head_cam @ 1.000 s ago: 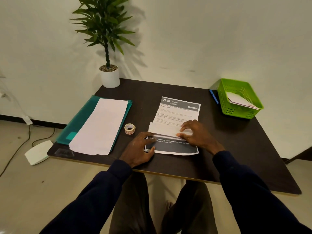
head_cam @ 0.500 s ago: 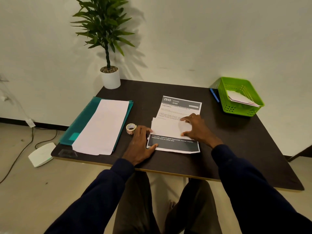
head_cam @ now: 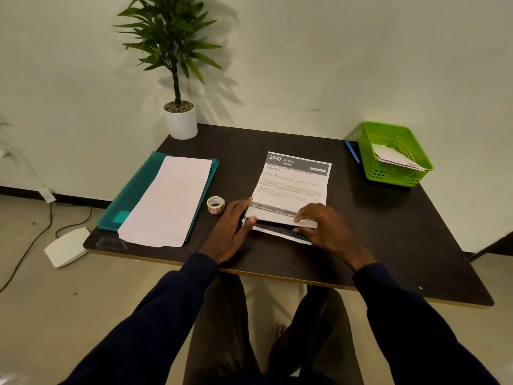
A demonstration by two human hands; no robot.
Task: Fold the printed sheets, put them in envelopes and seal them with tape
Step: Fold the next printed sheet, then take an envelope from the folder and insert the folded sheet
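The printed sheet, headed "2940 KITCHEN", lies face up in the middle of the dark table. Its near part is turned up into a narrow white flap across the sheet. My left hand lies with straight fingers at the flap's left end, thumb on its corner. My right hand pinches the flap's right end, fingers on top and thumb under it. A small tape roll stands just left of my left hand. White envelopes lie stacked on a teal folder at the left.
A green basket holding papers sits at the back right, with a blue pen beside it. A potted plant stands at the back left corner. On the floor to the left are a white box and cables.
Both hands have come back toward the sheet's near edge. The wide white flap seen earlier is now a narrow strip, and more of the printed text shows.
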